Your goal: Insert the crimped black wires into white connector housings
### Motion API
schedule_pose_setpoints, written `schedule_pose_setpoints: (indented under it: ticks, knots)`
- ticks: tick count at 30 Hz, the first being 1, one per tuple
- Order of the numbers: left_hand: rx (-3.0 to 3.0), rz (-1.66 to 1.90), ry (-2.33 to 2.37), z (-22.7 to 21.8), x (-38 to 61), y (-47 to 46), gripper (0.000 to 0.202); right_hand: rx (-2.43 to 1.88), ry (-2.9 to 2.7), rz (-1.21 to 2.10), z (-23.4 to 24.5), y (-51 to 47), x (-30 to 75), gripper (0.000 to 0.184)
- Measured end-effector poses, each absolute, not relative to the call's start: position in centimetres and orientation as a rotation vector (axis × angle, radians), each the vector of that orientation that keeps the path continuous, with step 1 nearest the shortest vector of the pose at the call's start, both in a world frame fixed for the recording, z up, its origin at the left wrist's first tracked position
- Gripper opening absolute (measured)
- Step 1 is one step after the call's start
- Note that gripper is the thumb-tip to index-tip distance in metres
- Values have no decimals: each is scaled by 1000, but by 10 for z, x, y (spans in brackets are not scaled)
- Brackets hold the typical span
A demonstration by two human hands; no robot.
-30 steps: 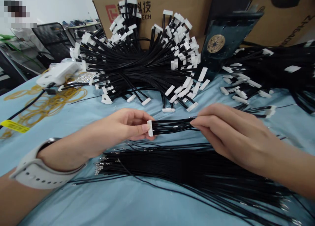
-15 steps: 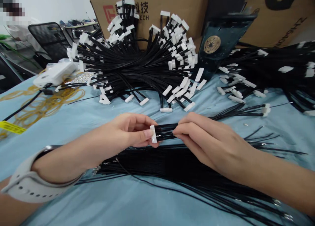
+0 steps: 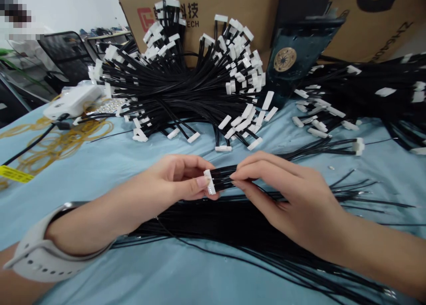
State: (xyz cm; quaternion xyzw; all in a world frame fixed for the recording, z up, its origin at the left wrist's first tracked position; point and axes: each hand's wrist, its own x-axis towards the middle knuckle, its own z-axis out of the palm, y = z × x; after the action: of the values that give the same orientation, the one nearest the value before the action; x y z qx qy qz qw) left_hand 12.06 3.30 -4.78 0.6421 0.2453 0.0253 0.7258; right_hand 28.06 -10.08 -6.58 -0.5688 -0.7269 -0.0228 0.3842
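Meanwhile, left grip (image 3: 178, 177) pinches white connector (image 3: 209, 182), right grip (image 3: 282, 194) its black wires (image 3: 224, 177); cardboard carton (image 3: 253, 8) behind.

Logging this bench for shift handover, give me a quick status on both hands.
Left hand pinching white connector. Right hand pinching its black wires. Loose black wires lying beneath the hands.

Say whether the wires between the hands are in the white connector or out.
In: the black wires enter the white connector held by the left hand.
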Motion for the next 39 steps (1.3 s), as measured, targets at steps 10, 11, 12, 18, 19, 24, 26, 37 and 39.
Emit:
schedule_pose_setpoints:
  ticks: [10, 11, 12, 18, 19, 24, 26, 37, 39]
  knots:
    - [1426, 125, 487, -53, 122, 23, 5, -1277, -1856, -255, -68, -101, 277, 15]
    - [1418, 132, 483, -52, 122, 22, 5, -1279, -1854, -273, -69, -101, 276, 15]
    - [1409, 140, 475, -52, 122, 22, 5, -1282, -1854, -293, -69, -102, 276, 16]
    - [1473, 137, 444, -52, 123, 24, 5, -1288, -1871, -330, -70, -103, 278, 17]
    - [1510, 135, 450, -51, 123, 25, 6, -1293, -1870, -303, -70, -103, 278, 16]
    - [1735, 149, 552, -49, 121, 34, 12, -1370, -1840, -352, -67, -103, 281, 10]
    - [1757, 127, 548, -51, 121, 37, 11, -1401, -1859, -431, -68, -105, 283, 13]
    - [1805, 97, 509, -51, 122, 39, 9, -1491, -2034, -368, -76, -103, 286, 15]
    - [1821, 92, 535, -49, 122, 38, 9, -1506, -2040, -351, -77, -103, 287, 16]
